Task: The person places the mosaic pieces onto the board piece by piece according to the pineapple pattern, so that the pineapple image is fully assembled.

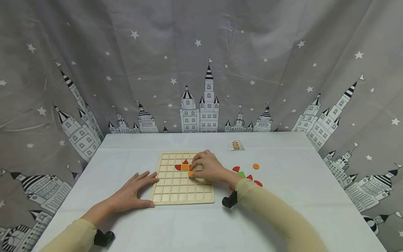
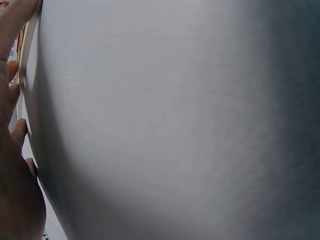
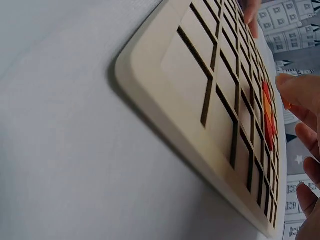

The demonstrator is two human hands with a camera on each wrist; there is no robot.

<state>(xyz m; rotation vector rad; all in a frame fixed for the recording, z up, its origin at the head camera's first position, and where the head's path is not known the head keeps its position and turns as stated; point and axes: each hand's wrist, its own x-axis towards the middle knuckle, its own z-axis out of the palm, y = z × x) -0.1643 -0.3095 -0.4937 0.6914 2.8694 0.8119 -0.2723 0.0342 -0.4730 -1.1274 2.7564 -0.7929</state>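
Note:
A wooden grid board (image 1: 171, 199) lies on the table, its square cells framed by raised ridges. Set in its upper middle are a red triangle (image 1: 185, 161), a red rounded piece (image 1: 178, 167) and an orange square (image 1: 185, 167); another red piece (image 1: 190, 167) is partly hidden by fingers. My right hand (image 1: 206, 166) pinches a small orange piece (image 3: 286, 104) between thumb and finger, just above the board; its full shape is covered. With fingers spread, my left hand (image 1: 133, 192) touches the board's left edge. The left wrist view shows mostly tabletop beside that hand (image 2: 17, 150).
Loose pieces lie right of the board: a green one (image 1: 241, 174), several red ones (image 1: 258, 183) and an orange disc (image 1: 256, 166). My right forearm partly covers this group. A small picture card (image 1: 235, 145) lies farther back. Behind the white table (image 1: 132, 143) hangs a grey curtain (image 1: 151, 70).

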